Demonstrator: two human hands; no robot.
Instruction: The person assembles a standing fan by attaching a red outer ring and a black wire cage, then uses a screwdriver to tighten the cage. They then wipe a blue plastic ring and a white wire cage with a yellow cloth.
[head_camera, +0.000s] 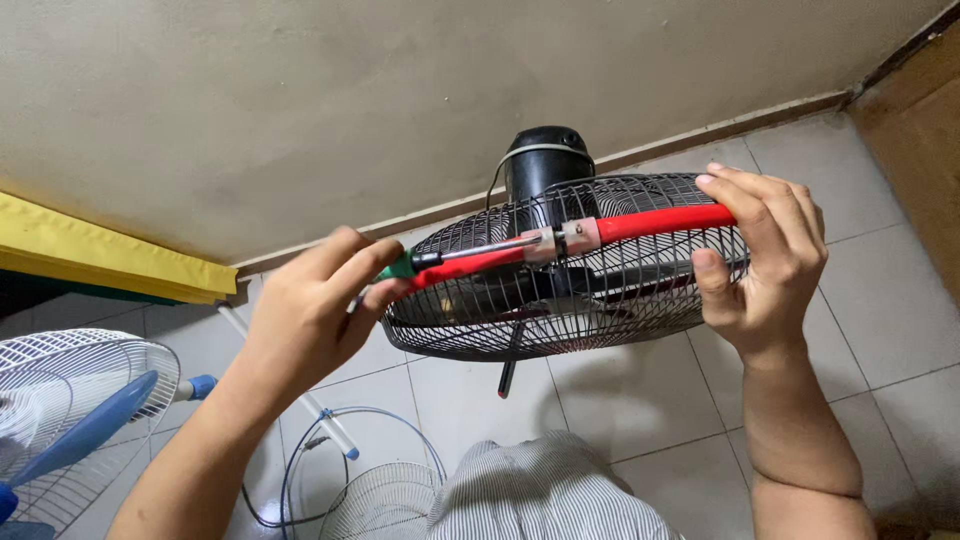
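Both hands busy: our left hand (310, 310) fingers grip a screwdriver (470, 252) at the rim clip (570, 238) while our right hand (765, 260) clamps the fan guard (560, 310), mid-fastening, needing steady turns.

A plain beige wall (400, 90) is filling the upper half of the view, meeting a floor of pale grey tiles (900, 330) along a thin skirting strip (700, 135). A yellow panel (90, 255) is running along the wall at left, and brown wooden boarding (925, 120) is closing off the right corner. A white fan with a blue blade (70, 420) is lying on the tiles beside a loose white wire guard (385, 500). Soft, even light is falling across the room.
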